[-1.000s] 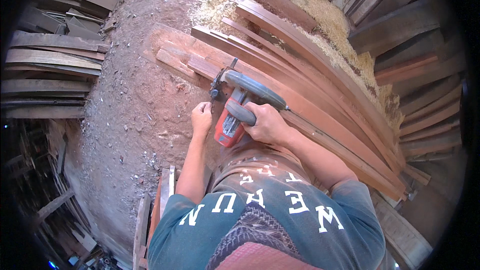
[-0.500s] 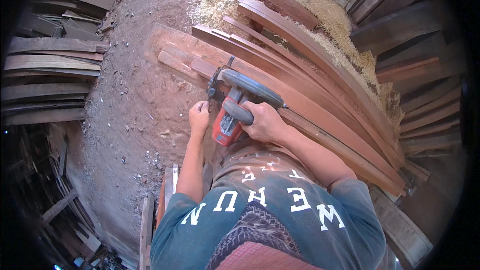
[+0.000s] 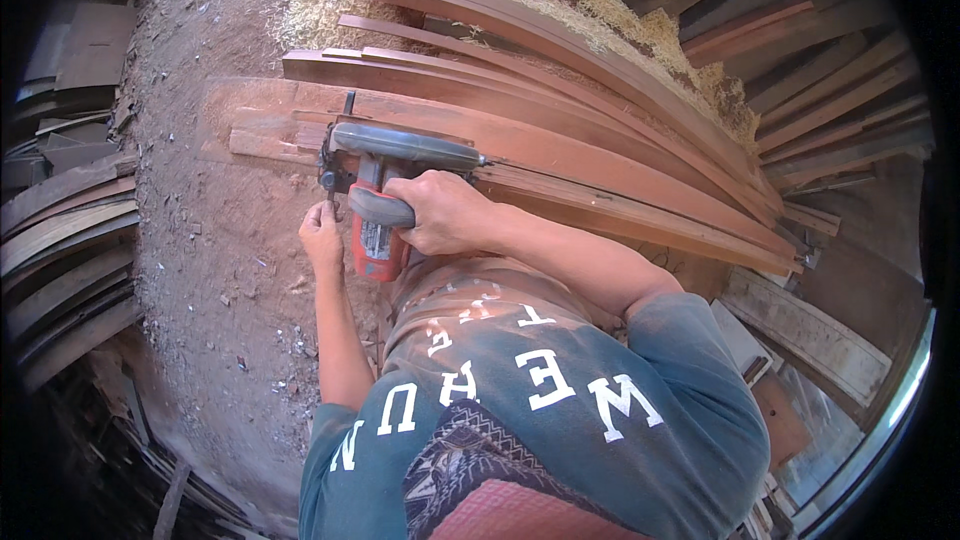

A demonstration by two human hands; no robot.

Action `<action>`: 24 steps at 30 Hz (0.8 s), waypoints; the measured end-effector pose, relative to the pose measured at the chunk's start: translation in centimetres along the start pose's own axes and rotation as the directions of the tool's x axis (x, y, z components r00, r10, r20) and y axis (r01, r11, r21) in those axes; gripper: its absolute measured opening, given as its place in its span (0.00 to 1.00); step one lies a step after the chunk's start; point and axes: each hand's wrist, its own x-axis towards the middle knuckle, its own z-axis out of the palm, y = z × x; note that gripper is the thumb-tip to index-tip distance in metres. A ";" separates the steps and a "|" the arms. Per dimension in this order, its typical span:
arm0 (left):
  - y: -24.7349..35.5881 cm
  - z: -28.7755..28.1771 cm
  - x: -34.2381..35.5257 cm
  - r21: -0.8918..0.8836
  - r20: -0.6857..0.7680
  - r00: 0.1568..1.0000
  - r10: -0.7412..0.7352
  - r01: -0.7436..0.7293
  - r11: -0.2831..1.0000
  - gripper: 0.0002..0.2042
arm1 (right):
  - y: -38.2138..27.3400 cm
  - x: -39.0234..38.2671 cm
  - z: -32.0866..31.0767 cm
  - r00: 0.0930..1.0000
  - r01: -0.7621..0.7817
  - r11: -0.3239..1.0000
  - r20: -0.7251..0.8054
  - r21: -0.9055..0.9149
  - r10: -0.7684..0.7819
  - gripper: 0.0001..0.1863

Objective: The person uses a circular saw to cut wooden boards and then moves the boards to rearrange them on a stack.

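Observation:
A red and grey circular saw (image 3: 405, 144) rests on a long reddish wooden board (image 3: 600, 202), close to the board's left end. My right hand (image 3: 445, 212) is wrapped round the saw's rear handle. On the saw's left side, my left hand (image 3: 322, 236) pinches a thin dark metal piece (image 3: 331, 196) at the base, which looks like a guide. The blade is hidden under the guard. A dark line runs along the board to the right, behind the saw.
Beyond the saw lie several long boards (image 3: 560, 90) side by side, with pale shavings (image 3: 310, 10) around them. Stacked planks stand at the left (image 3: 75, 230) and right (image 3: 840, 110). Dusty ground (image 3: 230, 270) littered with small chips extends left of my arm.
The view has swung, so the boards and both hands appear farther left. Relative to the board, the saw has moved slightly towards its left end. Both hands keep their grips.

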 end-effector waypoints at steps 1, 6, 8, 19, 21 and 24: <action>0.1 -0.3 0.2 0.011 0.009 1.000 0.011 -0.011 1.000 0.11 | -0.1 0.2 0.1 1.000 0.009 1.000 -0.008 0.005 -0.009 0.16; 1.0 -1.1 0.8 0.062 0.008 1.000 -0.020 0.020 0.998 0.12 | -0.3 1.2 0.7 1.000 0.013 1.000 -0.012 -0.003 -0.013 0.15; 0.9 -1.4 1.1 0.040 0.014 1.000 -0.006 0.006 0.999 0.13 | -0.5 1.7 0.9 0.999 0.029 1.000 -0.016 -0.002 -0.029 0.15; 1.1 -3.5 3.0 0.015 0.034 0.999 -0.023 0.023 1.000 0.12 | -1.7 3.7 1.7 0.999 0.032 0.999 -0.020 0.010 -0.032 0.15; 1.4 -3.8 3.3 0.015 0.036 0.999 -0.030 0.029 0.999 0.12 | -1.9 4.0 1.9 0.998 0.053 0.999 -0.036 0.002 -0.053 0.13; 1.9 -4.2 3.8 0.011 0.025 0.999 -0.029 0.029 1.000 0.11 | -2.1 4.7 2.1 0.997 0.064 0.998 -0.036 0.017 -0.063 0.13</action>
